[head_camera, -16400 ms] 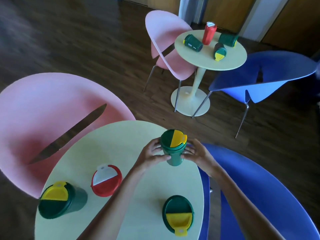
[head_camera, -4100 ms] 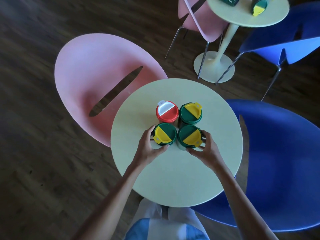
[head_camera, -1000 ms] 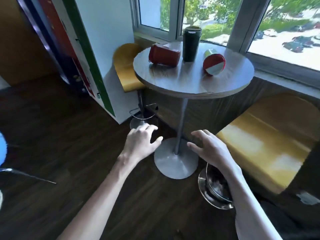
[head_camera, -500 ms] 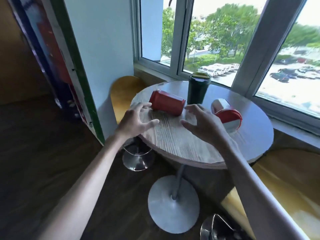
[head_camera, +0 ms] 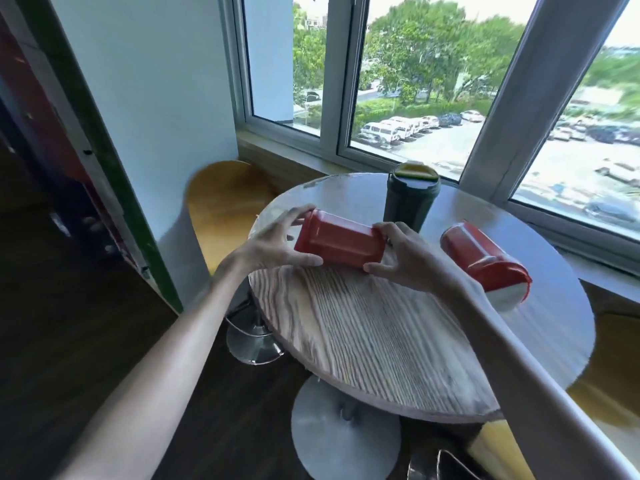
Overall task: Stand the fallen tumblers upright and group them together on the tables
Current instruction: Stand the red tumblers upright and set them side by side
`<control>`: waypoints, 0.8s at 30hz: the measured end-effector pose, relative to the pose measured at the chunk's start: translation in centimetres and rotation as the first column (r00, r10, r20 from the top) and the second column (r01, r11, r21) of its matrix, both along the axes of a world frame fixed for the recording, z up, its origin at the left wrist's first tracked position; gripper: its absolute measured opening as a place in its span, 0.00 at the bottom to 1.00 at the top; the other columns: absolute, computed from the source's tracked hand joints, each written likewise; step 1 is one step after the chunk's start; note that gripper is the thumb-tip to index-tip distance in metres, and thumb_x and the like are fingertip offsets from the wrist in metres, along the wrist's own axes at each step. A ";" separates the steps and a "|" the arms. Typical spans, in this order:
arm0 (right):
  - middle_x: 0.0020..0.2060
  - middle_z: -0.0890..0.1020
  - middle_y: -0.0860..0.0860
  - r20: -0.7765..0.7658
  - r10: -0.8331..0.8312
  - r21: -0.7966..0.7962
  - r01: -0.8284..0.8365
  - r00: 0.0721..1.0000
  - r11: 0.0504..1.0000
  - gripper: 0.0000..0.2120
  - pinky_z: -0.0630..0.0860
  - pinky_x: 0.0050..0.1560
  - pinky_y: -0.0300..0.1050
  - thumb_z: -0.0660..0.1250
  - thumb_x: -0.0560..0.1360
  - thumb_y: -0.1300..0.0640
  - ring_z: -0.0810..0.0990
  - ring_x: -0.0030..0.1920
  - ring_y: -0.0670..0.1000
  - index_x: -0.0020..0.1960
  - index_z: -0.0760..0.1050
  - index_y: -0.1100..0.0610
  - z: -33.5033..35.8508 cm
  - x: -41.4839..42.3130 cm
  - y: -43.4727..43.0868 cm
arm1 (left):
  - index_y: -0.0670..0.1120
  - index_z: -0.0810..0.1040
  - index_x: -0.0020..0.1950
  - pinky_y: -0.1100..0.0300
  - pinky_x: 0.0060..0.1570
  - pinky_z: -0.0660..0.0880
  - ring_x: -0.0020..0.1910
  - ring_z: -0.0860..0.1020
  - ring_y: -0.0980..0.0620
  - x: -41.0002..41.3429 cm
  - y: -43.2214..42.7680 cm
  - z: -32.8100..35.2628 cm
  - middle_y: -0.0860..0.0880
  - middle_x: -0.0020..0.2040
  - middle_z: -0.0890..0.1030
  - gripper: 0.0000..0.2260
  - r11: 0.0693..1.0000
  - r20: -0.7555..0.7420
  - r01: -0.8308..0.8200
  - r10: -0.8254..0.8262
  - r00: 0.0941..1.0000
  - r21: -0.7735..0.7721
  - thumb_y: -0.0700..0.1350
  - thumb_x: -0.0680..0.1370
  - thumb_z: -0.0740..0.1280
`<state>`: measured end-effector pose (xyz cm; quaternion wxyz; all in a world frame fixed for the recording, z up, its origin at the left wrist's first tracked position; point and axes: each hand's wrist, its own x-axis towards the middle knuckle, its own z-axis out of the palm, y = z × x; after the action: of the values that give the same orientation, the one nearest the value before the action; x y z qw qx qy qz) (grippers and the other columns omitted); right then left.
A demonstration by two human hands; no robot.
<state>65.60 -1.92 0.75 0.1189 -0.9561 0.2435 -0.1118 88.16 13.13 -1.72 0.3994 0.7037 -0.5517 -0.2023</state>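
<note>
Head view: a round wood-grain bench (head_camera: 363, 334) stands by a window and carries three tumblers. With the near edge taken as 6 o'clock, a dark green tumbler (head_camera: 410, 202) with a yellow-and-green lid stands upright at about 12 o'clock. A red tumbler (head_camera: 339, 242) lies on its side at about 10 o'clock, its length running roughly 9 to 3. A second red tumbler (head_camera: 481, 258) lies fallen at about 2 o'clock, its red-and-white lid pointing toward 5 o'clock.

The left hand (head_camera: 273, 244) grips the 9 o'clock end of the first red tumbler, fingers over the top and thumb along the underside. The right hand (head_camera: 412, 261) holds the opposite end, fingers curled round it and thumb below. Whether the tumbler is resting on the bench or has just cleared it cannot be told, nor which end carries its lid.

As for progress at this bench, the work looks barely begun. One tumbler is upright, one is in hand but level, and one lies untouched. What remains, by my judgement, is to tip the held tumbler onto its base, do likewise with the one at 2 o'clock, then draw all three close together. Other benches are out of view, so their state cannot be judged.
</note>
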 end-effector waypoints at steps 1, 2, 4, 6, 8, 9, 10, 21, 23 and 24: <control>0.65 0.71 0.53 0.000 0.006 0.028 -0.006 1.000 1.000 0.37 0.73 0.61 0.52 0.71 0.69 0.42 0.73 0.62 0.52 0.72 0.60 0.52 -0.1 0.2 -0.2 | 0.54 0.59 0.74 0.50 0.66 0.69 0.69 0.67 0.53 0.3 -0.2 -0.1 0.50 0.71 0.67 0.47 1.000 -0.009 0.016 -0.016 1.000 0.007 0.58 0.61 0.78; 0.65 0.72 0.53 0.010 0.016 0.059 -0.016 1.000 0.998 0.36 0.73 0.61 0.49 0.72 0.69 0.43 0.73 0.60 0.51 0.71 0.61 0.53 -0.1 0.3 -0.4 | 0.55 0.59 0.74 0.49 0.65 0.70 0.68 0.68 0.52 0.7 -0.4 -0.3 0.49 0.70 0.67 0.46 1.000 -0.023 0.024 -0.023 0.999 0.006 0.59 0.60 0.77; 0.63 0.74 0.53 0.040 0.036 0.118 -0.040 0.999 0.992 0.35 0.70 0.57 0.42 0.74 0.69 0.47 0.73 0.55 0.47 0.70 0.62 0.54 -0.1 0.5 -0.6 | 0.56 0.61 0.72 0.47 0.65 0.71 0.66 0.70 0.50 1.1 -0.7 -0.4 0.49 0.68 0.68 0.43 0.999 -0.048 0.040 -0.040 0.998 -0.011 0.56 0.61 0.78; 0.60 0.76 0.53 0.084 0.044 0.158 -0.057 0.995 0.986 0.33 0.71 0.54 0.39 0.75 0.68 0.50 0.73 0.52 0.46 0.67 0.64 0.54 -0.2 0.6 -0.8 | 0.54 0.63 0.71 0.47 0.65 0.71 0.65 0.72 0.49 1.2 -0.9 -0.4 0.50 0.66 0.68 0.40 0.998 -0.075 0.052 -0.054 0.996 -0.031 0.48 0.64 0.80; 0.58 0.77 0.52 0.129 0.042 0.187 -0.066 0.991 0.980 0.31 0.73 0.54 0.40 0.75 0.67 0.51 0.75 0.52 0.47 0.65 0.66 0.54 -0.2 0.5 -0.8 | 0.53 0.64 0.70 0.48 0.65 0.72 0.63 0.73 0.48 1.2 -1.1 -0.5 0.49 0.66 0.68 0.39 0.997 -0.114 0.067 -0.071 0.991 -0.046 0.43 0.65 0.80; 0.57 0.78 0.52 0.152 0.033 0.213 -0.065 0.988 0.975 0.31 0.74 0.56 0.41 0.76 0.67 0.51 0.77 0.53 0.48 0.65 0.67 0.55 -0.3 0.4 -0.9 | 0.53 0.64 0.70 0.47 0.65 0.72 0.63 0.74 0.48 1.3 -1.1 -0.6 0.49 0.66 0.68 0.39 0.996 -0.132 0.074 -0.081 0.988 -0.055 0.44 0.64 0.80; 0.56 0.78 0.52 0.180 0.020 0.242 -0.064 0.983 0.968 0.30 0.75 0.57 0.43 0.76 0.67 0.52 0.78 0.53 0.49 0.64 0.67 0.55 -0.4 0.3 -0.9 | 0.53 0.65 0.71 0.47 0.65 0.72 0.63 0.74 0.49 1.4 -1.1 -0.7 0.50 0.67 0.69 0.40 0.994 -0.153 0.080 -0.090 0.984 -0.070 0.47 0.63 0.80; 0.46 0.79 0.44 0.638 -0.212 0.472 -0.158 0.740 0.867 0.25 0.77 0.50 0.31 0.77 0.65 0.66 0.80 0.44 0.35 0.55 0.68 0.55 0.2 1.5 0.4 | 0.49 0.71 0.64 0.60 0.51 0.79 0.54 0.82 0.52 -1.3 -2.9 2.6 0.45 0.59 0.78 0.40 0.851 -0.604 -0.343 0.040 0.796 -0.397 0.53 0.56 0.81; 0.47 0.79 0.46 0.649 -0.221 0.498 -0.187 0.727 0.846 0.25 0.77 0.51 0.33 0.77 0.65 0.66 0.80 0.46 0.38 0.54 0.68 0.53 0.1 1.9 0.6 | 0.46 0.72 0.64 0.56 0.55 0.78 0.54 0.82 0.49 -1.8 -3.0 3.0 0.43 0.60 0.78 0.37 0.821 -0.660 -0.372 -0.008 0.751 -0.432 0.48 0.57 0.80; 0.47 0.79 0.47 0.651 -0.222 0.514 -0.206 0.726 0.833 0.24 0.78 0.53 0.35 0.76 0.65 0.67 0.81 0.48 0.41 0.53 0.68 0.53 0.0 2.1 0.6 | 0.44 0.72 0.64 0.55 0.55 0.77 0.55 0.82 0.50 -1.9 -3.0 3.1 0.42 0.60 0.79 0.37 0.812 -0.676 -0.374 -0.033 0.737 -0.447 0.47 0.57 0.79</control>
<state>67.67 -1.33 0.73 0.4712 -0.7670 0.2077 -0.3828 86.25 10.10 1.33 0.7708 0.4893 -0.3396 -0.2262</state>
